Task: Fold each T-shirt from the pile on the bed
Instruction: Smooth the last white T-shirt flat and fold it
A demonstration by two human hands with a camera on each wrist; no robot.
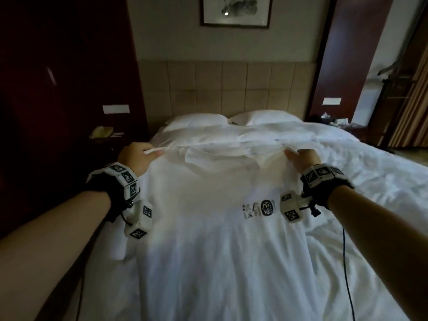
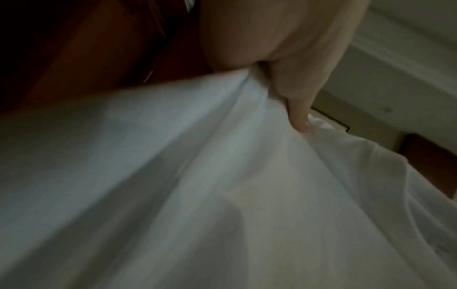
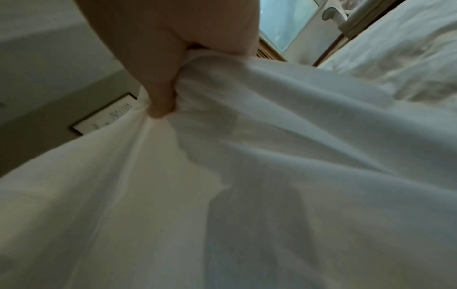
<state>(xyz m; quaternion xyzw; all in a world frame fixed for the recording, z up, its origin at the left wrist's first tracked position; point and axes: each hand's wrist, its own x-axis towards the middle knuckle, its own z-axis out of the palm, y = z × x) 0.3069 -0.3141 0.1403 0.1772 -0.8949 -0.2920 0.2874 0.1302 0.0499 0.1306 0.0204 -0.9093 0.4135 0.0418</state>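
Observation:
A white T-shirt point(image 1: 208, 216) with a small dark printed logo point(image 1: 259, 208) hangs stretched in front of me over the bed. My left hand point(image 1: 139, 156) pinches its left shoulder, and my right hand point(image 1: 301, 158) grips its right shoulder, both at the same height. The neck opening point(image 1: 220, 156) sags between them. In the left wrist view my left hand point(image 2: 284, 93) bunches the T-shirt point(image 2: 197, 185) cloth. In the right wrist view my right hand point(image 3: 168, 78) clenches a gathered fold of the T-shirt point(image 3: 247, 176). The shirt's lower hem is out of view.
The bed point(image 1: 359, 181) has a rumpled white duvet and two pillows point(image 1: 196, 120) at a beige padded headboard point(image 1: 227, 89). A dark nightstand point(image 1: 108, 137) with a phone stands at the left. Curtains point(image 1: 410, 100) hang at the right.

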